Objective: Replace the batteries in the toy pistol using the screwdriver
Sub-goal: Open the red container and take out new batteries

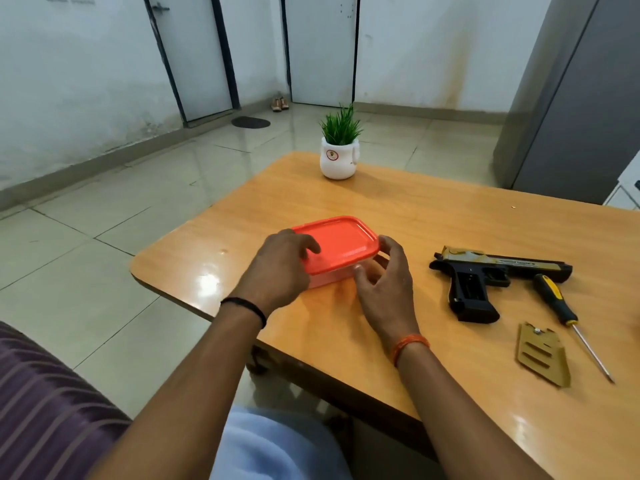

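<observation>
Hands on the red-lidded box [337, 249]: my left hand [282, 268] pinches its near-left lid edge, my right hand [384, 282] cups its right corner. Toy pistol [491, 282], barrel pointing right, lies on the counter [433, 216] beyond my right hand, screwdriver [568, 320] just past it.

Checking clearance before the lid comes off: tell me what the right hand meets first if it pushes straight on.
The right hand points up-left, already against the red-lidded container; it likely meets that first.
</observation>
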